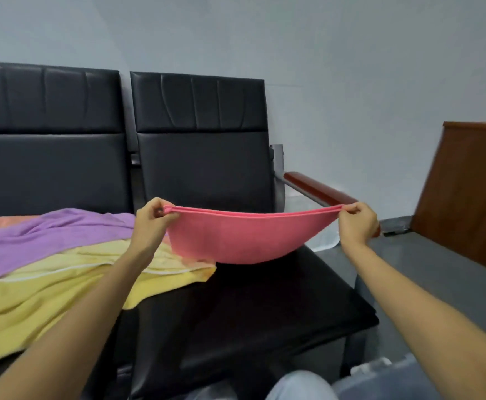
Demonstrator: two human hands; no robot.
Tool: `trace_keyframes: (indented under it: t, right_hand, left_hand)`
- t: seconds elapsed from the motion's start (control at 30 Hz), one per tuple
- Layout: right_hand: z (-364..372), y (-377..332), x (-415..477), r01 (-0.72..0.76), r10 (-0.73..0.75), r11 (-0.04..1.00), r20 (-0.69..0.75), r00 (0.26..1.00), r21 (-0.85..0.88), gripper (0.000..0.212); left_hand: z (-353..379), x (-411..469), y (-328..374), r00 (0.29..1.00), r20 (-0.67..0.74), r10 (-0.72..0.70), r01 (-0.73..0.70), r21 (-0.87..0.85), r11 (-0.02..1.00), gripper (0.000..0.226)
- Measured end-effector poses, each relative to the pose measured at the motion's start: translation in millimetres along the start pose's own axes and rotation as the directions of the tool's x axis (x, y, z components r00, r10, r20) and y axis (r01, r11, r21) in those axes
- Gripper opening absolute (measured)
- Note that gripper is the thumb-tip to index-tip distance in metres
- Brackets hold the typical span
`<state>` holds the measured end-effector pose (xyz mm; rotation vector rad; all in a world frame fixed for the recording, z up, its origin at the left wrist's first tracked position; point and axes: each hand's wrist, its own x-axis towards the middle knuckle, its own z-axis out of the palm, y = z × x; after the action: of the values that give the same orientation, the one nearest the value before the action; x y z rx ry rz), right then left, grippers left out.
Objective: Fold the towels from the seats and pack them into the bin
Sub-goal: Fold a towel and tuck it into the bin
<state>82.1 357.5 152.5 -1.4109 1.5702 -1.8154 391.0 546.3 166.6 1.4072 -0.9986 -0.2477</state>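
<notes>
The left hand point(152, 217) and right hand point(357, 219) each pinch one end of the pink towel point(244, 241), which hangs doubled and sagging at the centre, above the right seat point(265, 307). It looks about half folded. At 9 o'clock the purple towel point(48, 235) and yellow towel point(48, 287) lie unfolded, so most of the work seems left. I cannot make out a bin.

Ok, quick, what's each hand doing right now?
Left hand: pinches one end of the folded pink cloth towel.
Right hand: pinches the other end of that towel, which sags between the two.
</notes>
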Motion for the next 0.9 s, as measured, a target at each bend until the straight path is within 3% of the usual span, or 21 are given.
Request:
trace_keyframes:
  t: [0.1,0.2,0.27,0.4,0.47,0.53,0.67,0.8,0.9]
  right_hand:
    - [-20.0,13.3,-20.6,-0.042,0.042,0.999,0.010,0.999,-0.012,0.027]
    - [-34.0,25.5,-42.0,-0.001,0.005,0.998,0.079,0.997,-0.055,0.014]
    - [-36.1,39.8,-53.2,0.027,-0.017,0.997,0.137,0.990,-0.076,0.016]
    - [-25.7,69.4,-55.4,-0.024,0.028,1.000,0.245,0.969,-0.019,0.007]
    - [-18.9,75.9,-50.4,-0.042,0.047,0.999,0.301,0.953,-0.022,0.010]
    - [-11.5,75.5,-41.9,-0.033,0.048,0.998,0.324,0.945,-0.050,0.016]
    - [9.9,68.2,-21.2,-0.013,0.049,0.990,0.248,0.968,-0.142,0.016]
    - [53.8,61.5,-9.7,0.056,0.035,0.954,0.298,0.954,-0.294,0.020]
    - [85.0,74.9,-13.1,0.117,0.050,0.911,0.385,0.921,-0.396,0.024]
  left_hand:
    - [-0.3,-25.8,-10.1,0.993,0.088,-0.076,0.085,-0.103,0.991,0.031]
    - [-2.4,-38.0,-23.6,0.957,0.227,-0.178,0.201,-0.080,0.976,0.024]
    - [-0.9,-43.0,-30.9,0.899,0.339,-0.279,0.292,0.013,0.956,0.019]
    - [4.3,-49.9,-34.4,0.705,0.561,-0.433,0.369,0.232,0.900,0.029]
    - [2.2,-45.0,-36.4,0.678,0.572,-0.463,0.376,0.272,0.886,0.030]
    - [-0.7,-35.4,-40.2,0.738,0.503,-0.450,0.332,0.310,0.891,0.025]
    - [-1.9,-4.9,-56.1,0.909,0.312,-0.278,0.179,0.311,0.933,0.025]
    - [15.0,27.6,-86.5,0.967,0.204,-0.151,0.051,0.427,0.903,0.012]
    - [31.8,39.1,-122.1,0.980,0.130,-0.151,0.070,0.487,0.871,0.008]
